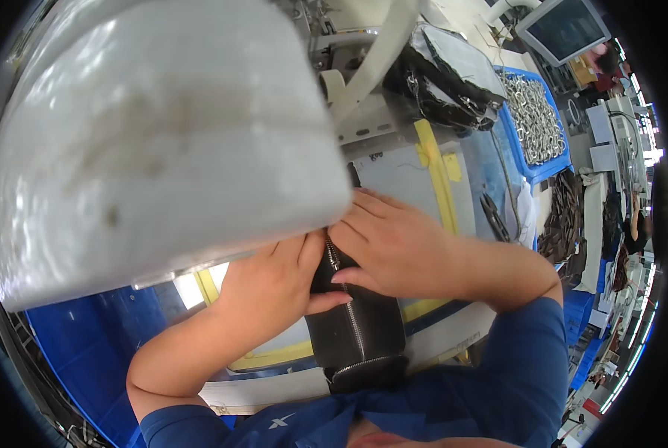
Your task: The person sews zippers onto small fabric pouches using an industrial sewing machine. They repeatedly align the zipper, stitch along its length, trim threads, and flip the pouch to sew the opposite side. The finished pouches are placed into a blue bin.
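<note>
The white machine head [169, 149] fills the upper left of the head view. Beneath its lower right corner, my left hand [270, 284] and my right hand [379, 243] hold a long black zippered piece [375, 336], fingers close together and partly hidden by the machine. My thumbs lie near the silver zipper [354, 322] that runs along the piece. Its near end, with a curved zipper, hangs over the front edge of the work table [442, 337], against my body. Yellow tape [442, 201] marks the plate beside my right hand.
At right stand a blue tray [509, 123] of metal rings, a black bundle [450, 82], scissors [492, 216] and piled dark strips [562, 224]. A monitor [562, 30] is above them. A blue bin [87, 366] is at lower left. Another person [634, 228] shows at the far right.
</note>
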{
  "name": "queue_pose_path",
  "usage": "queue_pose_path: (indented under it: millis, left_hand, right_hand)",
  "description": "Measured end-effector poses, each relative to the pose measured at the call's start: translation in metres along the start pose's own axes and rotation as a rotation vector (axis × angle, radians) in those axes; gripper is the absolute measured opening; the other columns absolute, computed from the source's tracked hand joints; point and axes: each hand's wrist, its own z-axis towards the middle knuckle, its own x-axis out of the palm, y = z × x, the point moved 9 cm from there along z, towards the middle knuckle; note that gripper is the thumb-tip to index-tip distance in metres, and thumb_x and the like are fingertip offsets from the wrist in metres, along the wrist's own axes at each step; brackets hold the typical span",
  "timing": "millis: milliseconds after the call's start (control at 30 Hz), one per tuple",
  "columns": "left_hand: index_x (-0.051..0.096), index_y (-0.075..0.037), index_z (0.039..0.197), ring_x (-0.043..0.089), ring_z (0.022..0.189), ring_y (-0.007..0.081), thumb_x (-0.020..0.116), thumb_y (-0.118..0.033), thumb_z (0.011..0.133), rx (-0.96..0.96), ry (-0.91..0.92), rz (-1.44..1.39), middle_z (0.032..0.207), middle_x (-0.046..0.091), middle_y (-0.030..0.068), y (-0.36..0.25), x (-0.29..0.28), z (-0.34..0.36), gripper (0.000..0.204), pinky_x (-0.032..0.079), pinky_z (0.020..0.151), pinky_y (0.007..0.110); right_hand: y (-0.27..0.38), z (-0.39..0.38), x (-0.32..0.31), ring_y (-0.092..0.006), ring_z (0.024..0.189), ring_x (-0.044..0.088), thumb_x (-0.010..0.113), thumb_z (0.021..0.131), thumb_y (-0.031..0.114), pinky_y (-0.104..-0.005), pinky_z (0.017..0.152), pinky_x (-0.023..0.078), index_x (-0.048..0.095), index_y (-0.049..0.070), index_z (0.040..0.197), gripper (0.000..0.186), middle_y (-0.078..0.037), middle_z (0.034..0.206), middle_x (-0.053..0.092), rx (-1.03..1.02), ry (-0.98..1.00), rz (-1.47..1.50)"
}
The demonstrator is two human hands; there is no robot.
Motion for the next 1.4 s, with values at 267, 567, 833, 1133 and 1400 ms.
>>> queue_pose_path:
  millis: [267, 567, 833, 1133, 1400]
  left_hand:
    - [0.058, 0.012, 0.139, 0.059, 0.132, 0.0461, 0.088, -0.061, 0.067, 0.012, 0.001, -0.013, 0.144, 0.059, 0.0295, -0.001, -0.001, 0.002, 0.107, 0.048, 0.115, 0.052]
    - [0.058, 0.012, 0.140, 0.059, 0.132, 0.0467, 0.088, -0.062, 0.068, -0.004, 0.000, -0.003, 0.144, 0.059, 0.0295, 0.001, 0.001, -0.001, 0.108, 0.048, 0.114, 0.053]
    - [0.058, 0.012, 0.140, 0.059, 0.132, 0.0461, 0.089, -0.061, 0.066, -0.019, 0.013, -0.014, 0.144, 0.059, 0.0291, 0.003, 0.002, -0.001, 0.108, 0.048, 0.114, 0.053]
    - [0.056, 0.010, 0.143, 0.058, 0.133, 0.0457, 0.089, -0.062, 0.066, 0.043, -0.073, 0.004, 0.145, 0.059, 0.0276, 0.002, -0.004, 0.001, 0.110, 0.047, 0.114, 0.052]
    - [0.056, 0.006, 0.143, 0.054, 0.135, 0.0473, 0.090, -0.062, 0.064, -0.010, -0.014, -0.044, 0.151, 0.056, 0.0258, 0.007, 0.007, -0.002, 0.110, 0.044, 0.112, 0.056]
  right_hand:
    - [-0.002, -0.005, 0.003, -0.0400, 0.144, 0.054, 0.076, 0.094, 0.040, -0.0478, 0.123, 0.041, 0.058, -0.007, 0.133, 0.064, -0.028, 0.150, 0.057, 0.015, -0.042, 0.016]
    - [-0.003, -0.004, 0.006, -0.0399, 0.145, 0.053, 0.076, 0.093, 0.039, -0.0482, 0.124, 0.041, 0.059, -0.007, 0.133, 0.064, -0.027, 0.150, 0.057, 0.030, -0.056, 0.034]
    - [-0.001, -0.004, 0.003, -0.0386, 0.142, 0.055, 0.076, 0.093, 0.040, -0.0473, 0.123, 0.042, 0.060, -0.007, 0.133, 0.064, -0.026, 0.149, 0.058, 0.033, -0.051, -0.005]
    - [-0.002, -0.003, 0.000, -0.0364, 0.137, 0.060, 0.079, 0.089, 0.043, -0.0485, 0.120, 0.043, 0.062, -0.004, 0.131, 0.066, -0.023, 0.146, 0.062, 0.027, -0.082, -0.056]
    - [-0.004, -0.008, 0.005, -0.0369, 0.136, 0.061, 0.081, 0.086, 0.042, -0.0488, 0.119, 0.043, 0.062, -0.002, 0.132, 0.066, -0.023, 0.146, 0.062, 0.048, -0.117, -0.026]
